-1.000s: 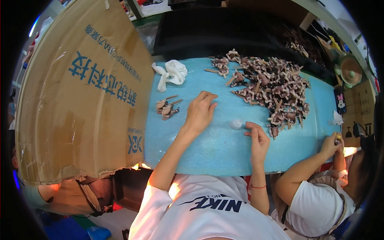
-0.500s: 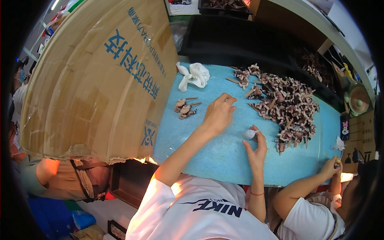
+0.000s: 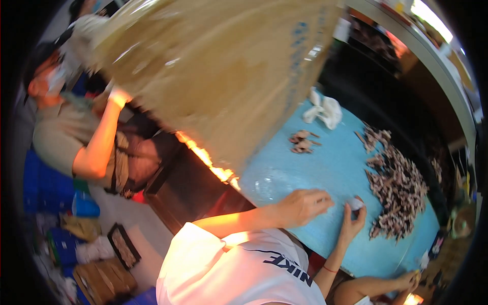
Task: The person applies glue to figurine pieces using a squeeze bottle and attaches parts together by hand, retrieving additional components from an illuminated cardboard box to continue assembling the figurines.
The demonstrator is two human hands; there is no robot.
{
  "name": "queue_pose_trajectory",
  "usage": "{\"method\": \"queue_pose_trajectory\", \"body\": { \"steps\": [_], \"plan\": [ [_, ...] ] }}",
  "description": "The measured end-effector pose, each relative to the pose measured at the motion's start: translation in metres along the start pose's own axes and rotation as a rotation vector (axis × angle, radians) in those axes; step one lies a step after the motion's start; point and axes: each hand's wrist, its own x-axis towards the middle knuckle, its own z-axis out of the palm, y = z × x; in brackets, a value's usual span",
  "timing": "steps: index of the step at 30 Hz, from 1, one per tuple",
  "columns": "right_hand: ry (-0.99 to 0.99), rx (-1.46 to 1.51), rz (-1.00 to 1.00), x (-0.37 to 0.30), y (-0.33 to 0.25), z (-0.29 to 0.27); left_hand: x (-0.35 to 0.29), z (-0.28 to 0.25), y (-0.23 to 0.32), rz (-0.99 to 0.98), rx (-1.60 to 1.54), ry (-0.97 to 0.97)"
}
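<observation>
While the view tilts hard to one side, we see a light-blue tabletop point(image 3: 325, 178) running from the centre of the frame toward 4 o'clock, its surface smooth and slightly glossy. Our left hand point(image 3: 302, 206) rests on that surface with its fingers curled loosely downward; we cannot tell whether it grips anything. Our right hand point(image 3: 353, 221) stands just beside it at 3 o'clock, fingers raised and pinched on a small white piece point(image 3: 355, 203), which sits at the fingertips just above the blue surface.

At 2 o'clock from the hands, a pile of brown-and-pale small parts point(image 3: 399, 188) spreads along the far side of the tabletop. A smaller cluster of the same parts point(image 3: 302, 142) lies at 12 o'clock from the left hand, well apart from the pile. A crumpled white cloth point(image 3: 323, 109) lies beyond that cluster, near the far edge.

A large brown cardboard sheet point(image 3: 218, 71) fills the upper centre and overlaps the tabletop's 10 o'clock end. At 9 o'clock, a seated person in an olive shirt point(image 3: 66, 137) raises one arm to the cardboard. The floor at 7 o'clock holds blue crates point(image 3: 46, 183) and a dark tray point(image 3: 122, 246). Another person's hand point(image 3: 406, 279) rests on the tabletop edge at 5 o'clock.
</observation>
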Motion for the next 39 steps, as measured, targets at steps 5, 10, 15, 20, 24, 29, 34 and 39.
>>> {"method": "queue_pose_trajectory", "body": {
  "steps": [5,10,15,20,24,29,34,39],
  "plan": [
    [-0.059,-0.074,-0.008,0.001,0.000,-0.003,-0.049,-0.037,0.010,0.049,0.024,0.087],
    [-0.038,-0.002,-0.026,-0.002,0.005,0.000,-0.080,-0.081,0.010,0.162,0.024,0.278],
    [-0.048,0.028,-0.021,-0.006,-0.002,0.003,-0.102,-0.140,-0.017,-0.053,0.160,0.559],
    [0.002,0.041,-0.003,-0.006,0.009,0.006,-0.100,-0.178,-0.067,-0.630,-0.080,0.696],
    [-0.045,-0.004,0.016,-0.006,0.010,0.003,-0.084,-0.204,-0.101,-0.590,0.188,0.511],
    [-0.069,-0.038,0.007,-0.013,-0.011,0.008,-0.046,-0.202,-0.127,-0.629,0.328,0.247],
    [-0.025,-0.022,-0.014,-0.012,-0.015,0.014,-0.017,-0.197,-0.172,-0.620,0.281,0.188],
    [-0.032,-0.049,-0.025,-0.010,-0.001,0.007,0.001,-0.185,-0.204,-0.470,0.299,0.258]
  ]
}}
